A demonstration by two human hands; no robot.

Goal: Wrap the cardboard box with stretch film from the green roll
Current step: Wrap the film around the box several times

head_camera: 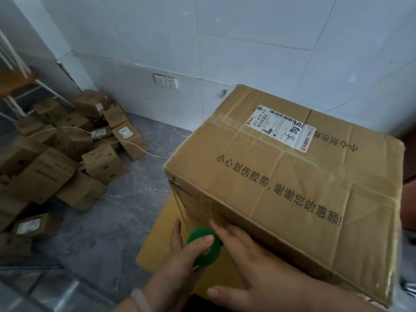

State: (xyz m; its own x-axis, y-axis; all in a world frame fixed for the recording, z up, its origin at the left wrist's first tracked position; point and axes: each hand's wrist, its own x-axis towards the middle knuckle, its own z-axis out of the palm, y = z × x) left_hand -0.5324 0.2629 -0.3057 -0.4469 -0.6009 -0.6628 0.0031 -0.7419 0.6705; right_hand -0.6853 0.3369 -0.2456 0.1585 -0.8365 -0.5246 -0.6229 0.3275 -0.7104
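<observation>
Cardboard box point(292, 176) on yellow surface point(157, 239) (board or low tabletop, hard to tell), covering its right side; shipping label point(280, 128) on top. Heap of small boxes point(56, 158) on floor, left. Right hand point(245, 260) flat, fingers straight against box's near side. Left hand point(182, 260) grips green roll point(197, 235), thumb across it, just beside box's near-left corner.

A parcel storeroom or packing room. At nine o'clock a loose pile of small boxes point(67, 149), several with stuck-on labels, lies heaped on the grey marbled floor point(139, 181). At three o'clock stands a big taped cardboard box point(292, 176) bearing a printed shipping label point(280, 128) with barcodes. Bare pale walls point(247, 41) run across twelve o'clock, with a pair of sockets point(165, 81) low down. At ten o'clock, a white metal rack point(15, 84) with a wooden shelf.
</observation>
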